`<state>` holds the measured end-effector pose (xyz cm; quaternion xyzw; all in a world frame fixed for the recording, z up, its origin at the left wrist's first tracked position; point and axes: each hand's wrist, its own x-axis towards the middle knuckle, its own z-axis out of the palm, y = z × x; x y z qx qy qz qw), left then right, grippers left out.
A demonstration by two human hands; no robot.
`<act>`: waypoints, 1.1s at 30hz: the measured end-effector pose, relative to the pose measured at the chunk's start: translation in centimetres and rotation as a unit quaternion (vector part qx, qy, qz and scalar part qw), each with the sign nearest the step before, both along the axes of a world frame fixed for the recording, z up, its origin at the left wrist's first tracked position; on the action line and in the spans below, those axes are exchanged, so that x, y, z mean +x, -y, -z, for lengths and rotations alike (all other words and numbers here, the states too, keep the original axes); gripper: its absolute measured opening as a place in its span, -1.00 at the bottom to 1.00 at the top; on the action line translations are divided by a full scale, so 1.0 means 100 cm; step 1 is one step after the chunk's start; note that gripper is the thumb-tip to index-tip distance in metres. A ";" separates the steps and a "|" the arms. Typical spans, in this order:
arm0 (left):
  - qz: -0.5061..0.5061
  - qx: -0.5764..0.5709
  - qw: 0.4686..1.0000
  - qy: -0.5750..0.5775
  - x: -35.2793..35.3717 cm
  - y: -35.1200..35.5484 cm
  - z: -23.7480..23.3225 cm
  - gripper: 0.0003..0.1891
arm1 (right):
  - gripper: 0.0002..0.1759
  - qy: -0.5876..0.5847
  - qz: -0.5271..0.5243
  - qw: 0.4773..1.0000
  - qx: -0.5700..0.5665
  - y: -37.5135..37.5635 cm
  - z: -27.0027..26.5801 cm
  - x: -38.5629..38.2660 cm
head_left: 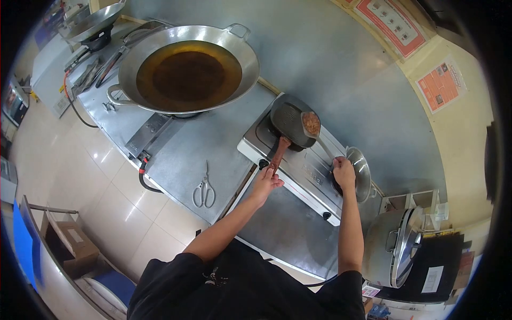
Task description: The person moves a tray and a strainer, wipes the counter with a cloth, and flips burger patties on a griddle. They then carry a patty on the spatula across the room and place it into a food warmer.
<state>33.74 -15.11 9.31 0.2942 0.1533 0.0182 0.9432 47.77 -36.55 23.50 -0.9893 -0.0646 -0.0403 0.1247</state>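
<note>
A dark grill pan with a ridged base sits over the left burner of a two-burner gas stove. Its brown handle points toward me, and my left hand holds the end of it with thumb and fingers. My right hand is closed around the grey handle of a ladle. Brown, crumbly food fills the ladle's bowl, which overlaps the pan's right side in this view. Beside my right hand, a shiny metal bowl rests at the stove's right end.
A large wok of dark oil stands on a burner at left. Scissors lie on the metal counter. At right is a big lidded pot. Another wok stands at far left; a metal wall panel rises behind the stove.
</note>
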 end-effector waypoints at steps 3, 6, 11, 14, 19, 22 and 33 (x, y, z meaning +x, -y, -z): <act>0.020 0.010 1.000 -0.005 0.006 -0.007 0.003 -0.72 | -0.68 0.023 0.004 0.999 0.025 -0.005 -0.016 -0.001; 0.052 0.031 0.998 -0.001 0.008 -0.019 0.011 -0.73 | -0.69 0.035 -0.004 0.999 0.023 -0.008 -0.012 0.000; 0.083 0.057 0.995 -0.001 -0.003 -0.036 0.008 -0.73 | -0.72 0.010 0.002 1.000 -0.025 -0.011 0.007 0.004; 0.091 0.078 0.993 0.010 -0.006 -0.042 0.006 -0.71 | -0.72 0.025 -0.004 0.999 -0.019 -0.013 -0.005 0.011; 0.119 0.091 0.989 -0.010 -0.017 -0.054 -0.008 -0.68 | -0.72 0.084 -0.015 0.996 0.031 -0.019 -0.025 0.015; 0.118 0.055 0.991 -0.032 -0.034 -0.061 -0.004 -0.67 | -0.72 0.043 0.004 0.999 -0.003 -0.027 -0.012 0.005; 0.188 0.099 0.972 -0.096 -0.131 -0.054 0.031 -0.75 | -0.72 0.027 0.022 0.999 -0.031 -0.036 0.000 0.007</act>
